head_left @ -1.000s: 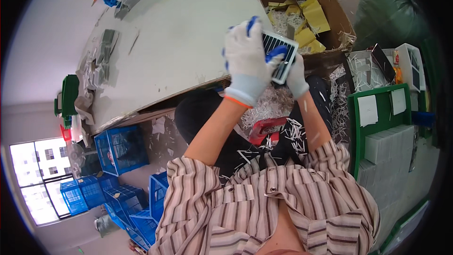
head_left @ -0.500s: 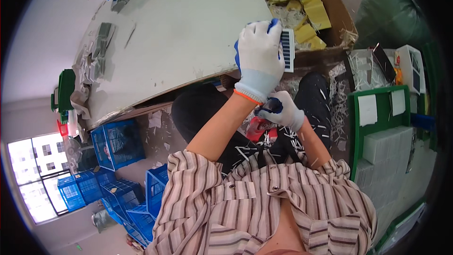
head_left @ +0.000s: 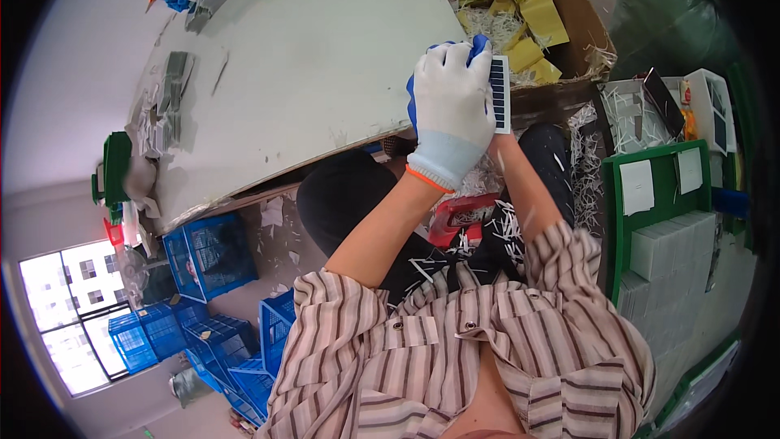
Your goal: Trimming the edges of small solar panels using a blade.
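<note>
The left hand point(head_left: 452, 118), in a white knit glove with blue-coated fingertips and an orange cuff edge, was closed around a small flat striped panel point(head_left: 501, 91), dark with fine pale lines and a white rim. The panel stood on edge just off the near corner of the pale tabletop point(head_left: 309, 73), over the person's lap. The right hand was hidden behind the left one; only its forearm showed, so I could not tell its grip.

The panel looked thin and stiff, so a hard squeeze might have cracked it, and the smooth face could have slid in the glove and dropped among the white paper shreds point(head_left: 487, 219) below the tabletop's edge. Beyond that corner sat a brown cardboard box point(head_left: 569, 0) of crumpled yellow wrappers point(head_left: 540, 16). Right of it, a green tray point(head_left: 613, 195) held white slabs. Under the tabletop stood blue mesh crates point(head_left: 203, 252)
</note>
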